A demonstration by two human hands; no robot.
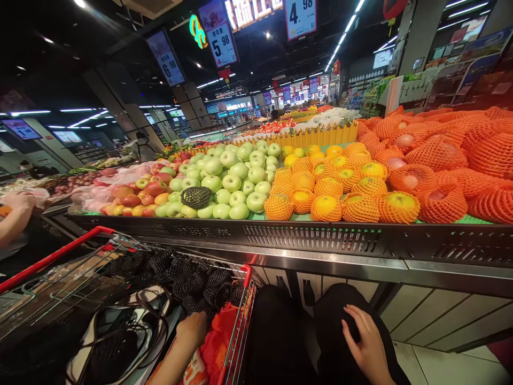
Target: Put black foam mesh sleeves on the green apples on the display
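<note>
Supermarket fruit display [304, 239] sits beyond the cart [247, 276]. Left hand [194, 327] is inside cart by black nets [192, 280]; can't tell if its fingers grip. Right hand [364, 339], fingers loosely spread, rests on knee [332, 306] right of cart. Nets could snag on cart if pulled sideways.

A supermarket: price signs [218, 37] hang above fruit [231, 183] heaped along the counter [320, 260], a shopping cart [52, 257] by its front edge.

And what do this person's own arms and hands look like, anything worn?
The left hand and right hand are ungloved. The left forearm shows no sleeve. No watch or ring is visible, though the left fingers are hidden.
</note>
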